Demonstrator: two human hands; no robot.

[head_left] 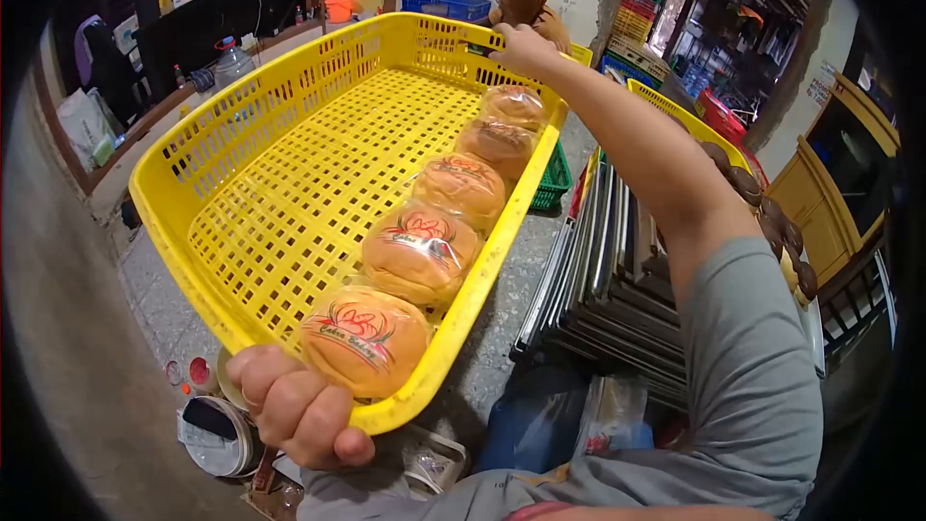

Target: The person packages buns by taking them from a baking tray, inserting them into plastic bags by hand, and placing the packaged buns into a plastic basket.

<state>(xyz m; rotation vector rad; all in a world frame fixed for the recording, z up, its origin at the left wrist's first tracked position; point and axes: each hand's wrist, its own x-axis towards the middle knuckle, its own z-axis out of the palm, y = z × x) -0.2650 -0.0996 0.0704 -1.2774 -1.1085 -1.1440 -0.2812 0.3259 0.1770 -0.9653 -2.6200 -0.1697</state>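
Observation:
A large yellow plastic basket (482, 314) with a slotted floor hangs tilted in front of me. My left hand (294, 405) is wrapped round its near rim at the lower left. At the far end, my right hand (523, 46) grips the rim with the arm stretched out. Along the basket's right wall lie several plastic-wrapped buns in one row; the nearest bun (365, 340) and the one behind it, a second bun (422, 251), carry red printed labels. The rest of the basket floor shows bare.
Stacked dark trays (608, 260) stand at my right, with chocolate-topped buns (748, 183) beyond them. A green basket (552, 183) sits below the yellow one. A person in a brown head covering (526, 0) is behind the far end. A white bucket (217, 444) stands at lower left.

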